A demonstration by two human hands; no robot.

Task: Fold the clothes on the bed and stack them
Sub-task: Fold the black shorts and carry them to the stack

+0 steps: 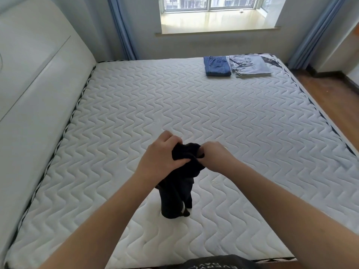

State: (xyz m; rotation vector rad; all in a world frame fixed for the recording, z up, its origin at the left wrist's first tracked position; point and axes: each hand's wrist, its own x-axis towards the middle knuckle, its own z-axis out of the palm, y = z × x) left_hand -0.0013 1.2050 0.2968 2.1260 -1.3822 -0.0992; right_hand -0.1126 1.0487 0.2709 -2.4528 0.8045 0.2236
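Observation:
A black garment (175, 195) hangs bunched above the near middle of the white quilted mattress (174, 105), its lower end touching the surface. My left hand (162, 154) grips its top from the left. My right hand (215, 157) pinches the same bunched top from the right, close beside the left. At the far right corner lie folded blue jeans (217, 66) and, next to them, a folded light grey-blue stack (250, 66). How the black garment is shaped cannot be told.
A white padded headboard (35, 74) runs along the left side. Behind the bed are a window sill (217, 22) and blue curtains (124, 30). Wooden floor (334, 98) lies to the right. A dark printed shirt (206, 264) on my body shows at the bottom edge.

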